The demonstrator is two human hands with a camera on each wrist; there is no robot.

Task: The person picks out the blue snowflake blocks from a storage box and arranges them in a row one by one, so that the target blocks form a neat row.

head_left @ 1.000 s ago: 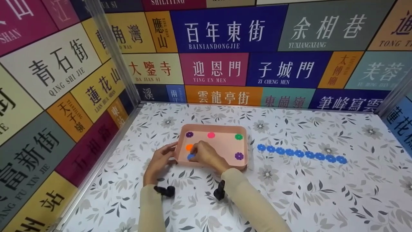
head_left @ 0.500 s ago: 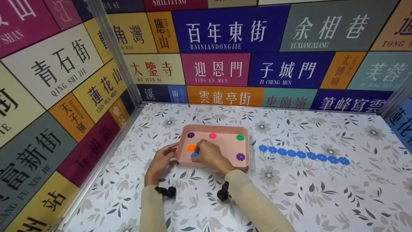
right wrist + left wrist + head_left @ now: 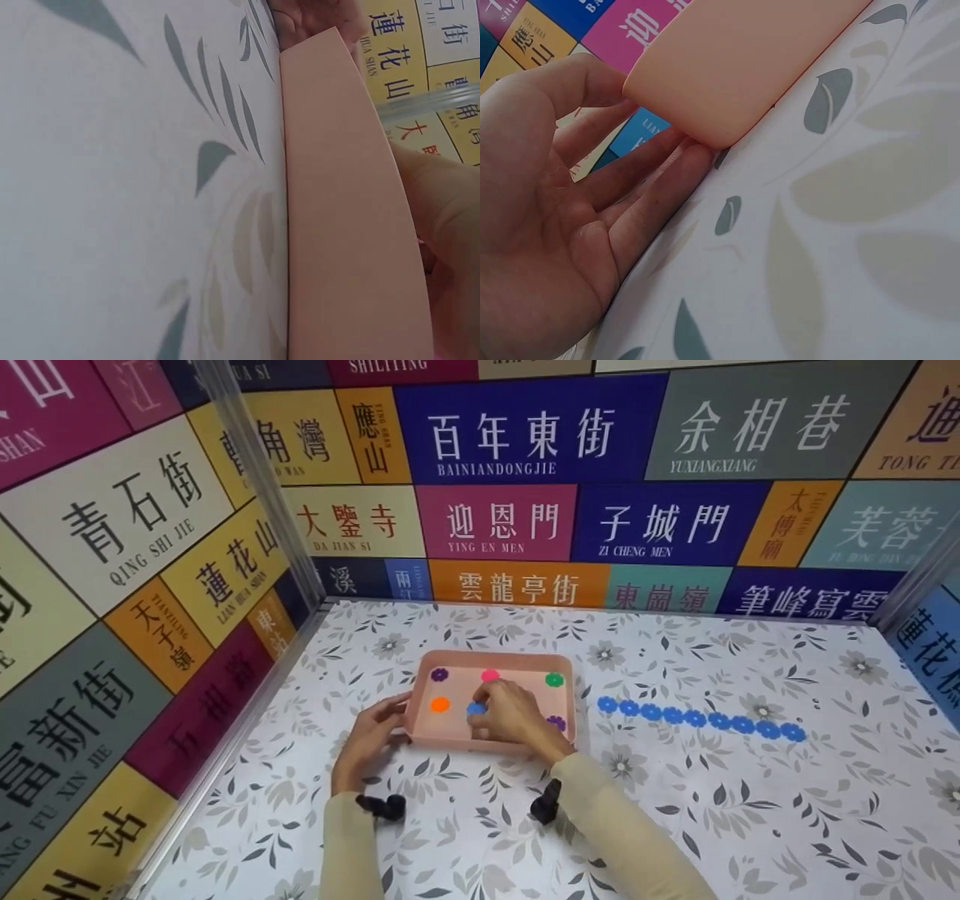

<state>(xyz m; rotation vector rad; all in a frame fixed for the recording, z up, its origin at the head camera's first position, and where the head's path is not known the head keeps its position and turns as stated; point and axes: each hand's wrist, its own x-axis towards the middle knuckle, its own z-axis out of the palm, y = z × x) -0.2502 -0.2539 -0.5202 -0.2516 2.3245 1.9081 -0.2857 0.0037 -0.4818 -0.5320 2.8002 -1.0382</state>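
A pink tray lies on the table with several small flower-shaped plastic pieces inside. My right hand reaches over its near wall, and thumb and fingers pinch a blue flower piece near the tray's middle. The right wrist view shows this hand only partly, behind the tray's wall. My left hand is at the tray's left side, its fingertips touching the outside of the corner in the left wrist view. Around the right hand lie an orange piece, a pink piece and a purple piece.
Right of the tray, several blue flower pieces form a slanting row on the floral tablecloth. A dark purple piece and a green piece sit in the tray's far corners. Walls with street-name signs enclose the table.
My right hand has moved right within the tray, carrying the blue flower piece from beside the orange one toward the middle. The left hand stays at the tray's left side.
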